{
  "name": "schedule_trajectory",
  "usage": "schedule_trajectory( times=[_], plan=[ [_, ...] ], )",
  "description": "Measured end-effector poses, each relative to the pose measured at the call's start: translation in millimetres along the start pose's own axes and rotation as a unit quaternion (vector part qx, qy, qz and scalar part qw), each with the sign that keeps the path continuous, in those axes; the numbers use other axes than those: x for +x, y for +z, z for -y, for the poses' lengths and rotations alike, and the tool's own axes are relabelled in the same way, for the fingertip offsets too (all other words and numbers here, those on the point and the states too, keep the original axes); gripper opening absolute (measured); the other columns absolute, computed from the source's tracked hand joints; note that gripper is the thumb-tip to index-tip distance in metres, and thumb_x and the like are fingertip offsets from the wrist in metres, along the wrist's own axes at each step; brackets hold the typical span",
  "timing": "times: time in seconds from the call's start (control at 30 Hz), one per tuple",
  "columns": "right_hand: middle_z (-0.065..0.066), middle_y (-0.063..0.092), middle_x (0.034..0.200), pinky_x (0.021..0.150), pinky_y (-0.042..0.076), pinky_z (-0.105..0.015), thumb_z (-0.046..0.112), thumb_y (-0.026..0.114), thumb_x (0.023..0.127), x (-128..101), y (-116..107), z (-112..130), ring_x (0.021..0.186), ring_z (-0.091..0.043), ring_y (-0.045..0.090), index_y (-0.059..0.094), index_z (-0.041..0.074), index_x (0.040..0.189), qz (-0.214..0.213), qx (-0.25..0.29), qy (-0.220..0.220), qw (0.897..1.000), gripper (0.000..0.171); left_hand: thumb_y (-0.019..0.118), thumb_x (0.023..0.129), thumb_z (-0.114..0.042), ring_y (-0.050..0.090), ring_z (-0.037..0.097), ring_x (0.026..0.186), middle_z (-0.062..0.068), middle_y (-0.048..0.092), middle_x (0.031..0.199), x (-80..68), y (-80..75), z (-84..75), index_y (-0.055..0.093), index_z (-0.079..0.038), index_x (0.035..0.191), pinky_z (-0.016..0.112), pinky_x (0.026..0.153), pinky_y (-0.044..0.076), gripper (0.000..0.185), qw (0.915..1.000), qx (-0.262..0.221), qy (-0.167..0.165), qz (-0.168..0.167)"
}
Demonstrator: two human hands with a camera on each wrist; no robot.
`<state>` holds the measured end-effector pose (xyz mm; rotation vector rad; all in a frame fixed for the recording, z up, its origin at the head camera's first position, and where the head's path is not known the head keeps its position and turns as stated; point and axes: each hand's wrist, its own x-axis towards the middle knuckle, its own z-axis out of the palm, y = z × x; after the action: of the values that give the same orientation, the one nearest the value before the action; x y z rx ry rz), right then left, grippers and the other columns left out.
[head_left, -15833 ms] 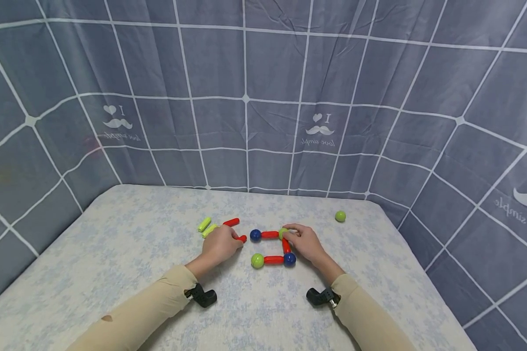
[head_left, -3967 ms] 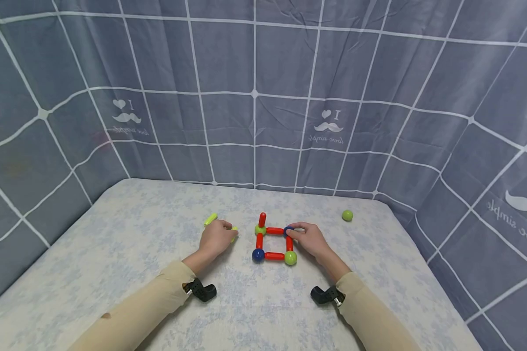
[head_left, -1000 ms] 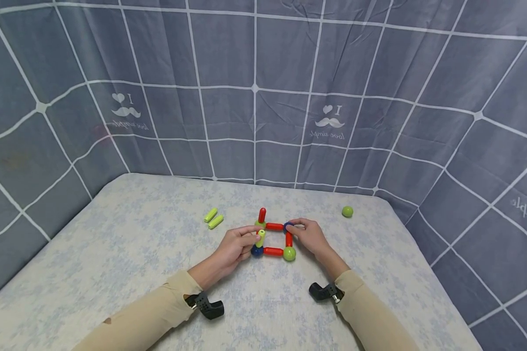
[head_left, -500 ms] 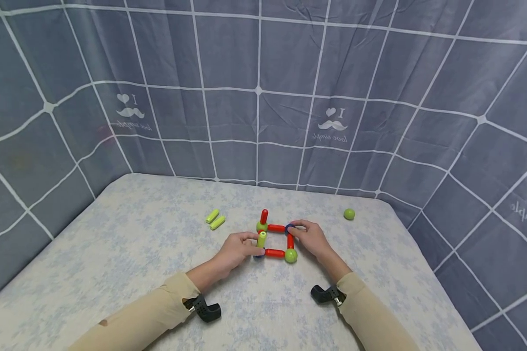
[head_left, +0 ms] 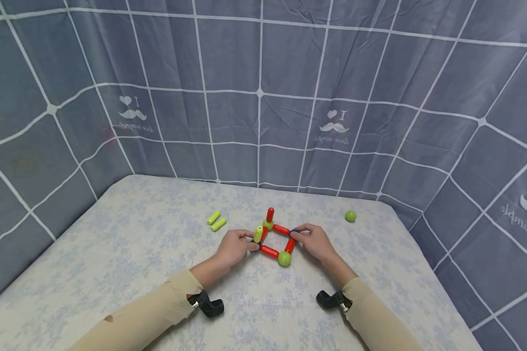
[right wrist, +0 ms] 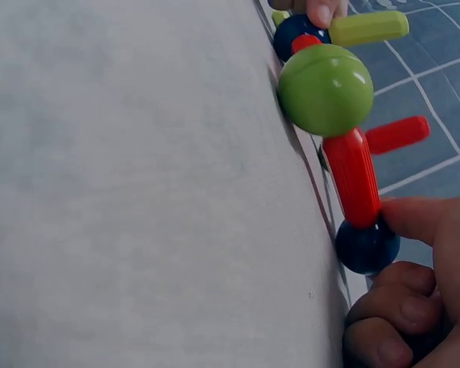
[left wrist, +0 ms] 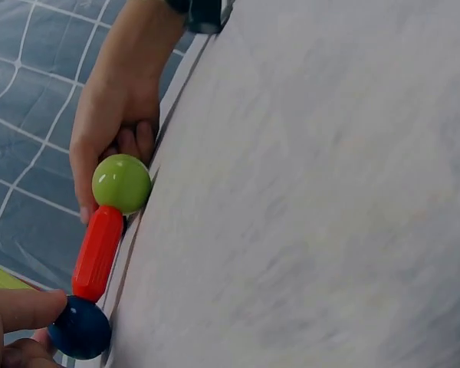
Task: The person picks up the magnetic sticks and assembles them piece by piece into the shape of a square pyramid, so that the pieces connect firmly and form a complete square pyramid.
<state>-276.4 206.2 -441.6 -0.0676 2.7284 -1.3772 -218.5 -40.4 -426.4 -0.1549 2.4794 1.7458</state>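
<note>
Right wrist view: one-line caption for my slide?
Right hand holds a dark blue ball linked by a red rod to a green ball, the left hand beyond.

Head view forward-down from above; wrist views close, near green ball (head_left: 284, 259) in both

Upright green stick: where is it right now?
In the head view, the green stick rises from the blue ball that the left hand pinches, at the left corner of the frame, nearer the camera than the upright red stick.

Red-sided square frame (head_left: 269, 251) with blue-and-green ball corners (head_left: 284, 259)
</note>
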Motion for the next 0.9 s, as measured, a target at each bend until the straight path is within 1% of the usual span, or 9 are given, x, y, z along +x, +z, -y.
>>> schedule_trajectory(
  times=[0.17,0.33,0.4,0.53,0.57,0.6,0.67,0.8,0.9],
  plan=[
    [0.0,0.057,0.068,0.059,0.038,-0.028,0.031,0.074,0.091,-8.5,-3.3,1.4,0.062,-0.015,0.045,0.07,0.005,0.104,0.007,-0.015,-0.005,1.0,0.03,0.075,0.088,-0.012,0.031,0.015,0.06,-0.002,0.04,0.064,13.3,-5.4,-0.1,0.075,-0.009,0.116,0.029,0.057,0.028,0.028,0.9999,-0.001,0.002,-0.015],
    [0.0,0.054,0.064,0.056,0.037,-0.028,0.033,0.076,0.089,-21.5,-3.2,5.3,0.058,-0.014,0.046,0.066,0.005,0.098,0.018,-0.02,-0.002,1.0,0.031,0.072,0.089,-0.011,0.036,0.016,0.071,-0.001,0.049,0.079,25.6,-8.7,-1.1,0.074,-0.009,0.12,0.03,0.063,0.031,0.031,0.9998,-0.004,-0.01,-0.019],
    [0.0,0.052,0.063,0.055,0.036,-0.028,0.034,0.077,0.088,-27.4,-2.3,7.8,0.057,-0.014,0.045,0.065,0.006,0.095,0.02,-0.026,0.001,0.999,0.032,0.072,0.089,-0.01,0.036,0.016,0.066,-0.001,0.047,0.077,30.9,-9.2,-1.7,0.073,-0.009,0.122,0.029,0.06,0.031,0.032,0.9996,-0.012,-0.022,-0.013],
    [0.0,0.048,0.061,0.053,0.034,-0.028,0.036,0.079,0.086,-38.8,0.8,13.8,0.056,-0.015,0.042,0.062,0.008,0.09,0.024,-0.043,0.017,0.999,0.033,0.071,0.089,-0.008,0.027,0.013,0.046,-0.005,0.039,0.062,41.6,-9.3,-3.3,0.072,-0.012,0.125,0.026,0.046,0.027,0.036,0.998,-0.034,-0.053,0.002],
    [0.001,0.047,0.06,0.052,0.033,-0.027,0.036,0.079,0.085,-41.1,2.2,15.0,0.056,-0.014,0.042,0.061,0.008,0.088,0.024,-0.048,0.021,0.998,0.034,0.07,0.09,-0.008,0.024,0.013,0.042,-0.004,0.035,0.058,44.0,-9.3,-3.8,0.071,-0.012,0.125,0.026,0.044,0.025,0.036,0.9975,-0.04,-0.058,0.007],
    [0.001,0.046,0.06,0.052,0.032,-0.027,0.037,0.079,0.085,-43.5,3.6,16.3,0.055,-0.014,0.041,0.06,0.008,0.087,0.025,-0.054,0.026,0.998,0.034,0.07,0.09,-0.008,0.024,0.012,0.042,-0.005,0.035,0.057,46.0,-9.4,-4.5,0.071,-0.012,0.126,0.025,0.043,0.025,0.036,0.9972,-0.042,-0.061,0.011],
    [0.001,0.045,0.06,0.052,0.032,-0.027,0.038,0.08,0.084,-48.0,6.1,19.2,0.055,-0.014,0.041,0.059,0.009,0.086,0.026,-0.061,0.033,0.997,0.035,0.07,0.09,-0.008,0.024,0.012,0.04,-0.005,0.035,0.055,49.7,-9.1,-5.7,0.071,-0.012,0.126,0.025,0.043,0.026,0.036,0.9971,-0.046,-0.057,0.019],
    [0.0,0.047,0.06,0.052,0.034,-0.028,0.039,0.081,0.084,-54.4,8.7,22.3,0.056,-0.015,0.043,0.059,0.008,0.086,0.027,-0.06,0.03,0.997,0.038,0.07,0.09,-0.007,0.024,0.011,0.04,-0.004,0.037,0.057,54.6,-8.5,-7.0,0.071,-0.011,0.125,0.024,0.042,0.026,0.036,0.9973,-0.049,-0.044,0.031],
    [0.0,0.049,0.062,0.053,0.035,-0.028,0.042,0.078,0.086,-55.4,7.7,21.8,0.057,-0.015,0.045,0.062,0.007,0.09,0.025,-0.056,0.03,0.998,0.038,0.07,0.09,-0.008,0.023,0.01,0.041,-0.003,0.038,0.059,55.9,-8.4,-6.7,0.072,-0.012,0.126,0.024,0.042,0.025,0.036,0.9972,-0.048,-0.044,0.036]
  ],
)
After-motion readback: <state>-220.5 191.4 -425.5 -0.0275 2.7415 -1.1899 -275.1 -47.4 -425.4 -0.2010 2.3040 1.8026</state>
